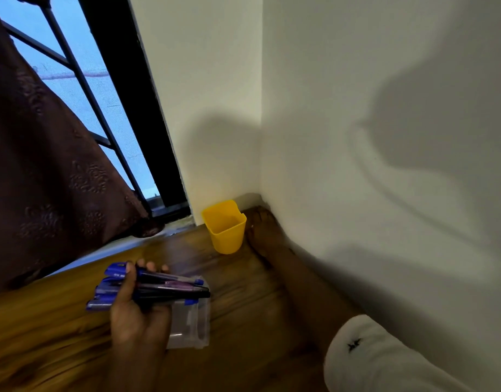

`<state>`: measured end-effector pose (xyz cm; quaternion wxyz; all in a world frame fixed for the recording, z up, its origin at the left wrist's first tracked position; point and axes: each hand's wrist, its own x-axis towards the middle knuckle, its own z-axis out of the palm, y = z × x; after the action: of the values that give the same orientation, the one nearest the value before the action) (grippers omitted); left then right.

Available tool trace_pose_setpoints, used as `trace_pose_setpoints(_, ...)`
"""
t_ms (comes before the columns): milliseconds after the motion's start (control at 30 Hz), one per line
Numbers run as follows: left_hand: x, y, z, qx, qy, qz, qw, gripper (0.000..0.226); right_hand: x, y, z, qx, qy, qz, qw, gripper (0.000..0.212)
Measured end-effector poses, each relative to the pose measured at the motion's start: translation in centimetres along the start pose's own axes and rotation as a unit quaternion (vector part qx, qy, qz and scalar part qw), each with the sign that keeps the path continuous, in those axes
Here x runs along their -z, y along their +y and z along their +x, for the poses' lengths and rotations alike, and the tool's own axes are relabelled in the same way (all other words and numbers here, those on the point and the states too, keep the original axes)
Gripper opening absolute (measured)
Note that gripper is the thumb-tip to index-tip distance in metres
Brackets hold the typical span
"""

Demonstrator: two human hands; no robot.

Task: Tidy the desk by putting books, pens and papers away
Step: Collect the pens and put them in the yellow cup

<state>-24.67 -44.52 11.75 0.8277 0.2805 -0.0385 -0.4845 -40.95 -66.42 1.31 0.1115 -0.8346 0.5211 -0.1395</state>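
left hand point(136, 306) grips a bundle of pens point(170, 287), long axis running left to right. yellow cup point(225, 227) stands ahead and right, in the surface point(243, 292) corner. right hand point(257, 230) is just beside it, too blurred to tell its grip.

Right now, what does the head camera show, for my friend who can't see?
A left hand grips a bunch of blue-capped pens over a clear box on a wooden desk. The blurred right hand reaches beside a yellow cup.
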Motion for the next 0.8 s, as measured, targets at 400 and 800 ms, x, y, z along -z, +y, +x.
trace_pose_setpoints(400, -1.0, -0.1, 1.1, 0.002, -0.012, -0.008, 1.0, 0.014, 2.7, 0.1, -8.9, -0.047, 0.025, 0.05, 0.997, 0.059)
trace_pose_setpoints(800, -2.7, 0.9, 4.8, -0.011, -0.009, -0.037, 0.999, 0.01, 3.3, -8.4, -5.5, -0.146, 0.067, 0.399, 0.903, 0.122)
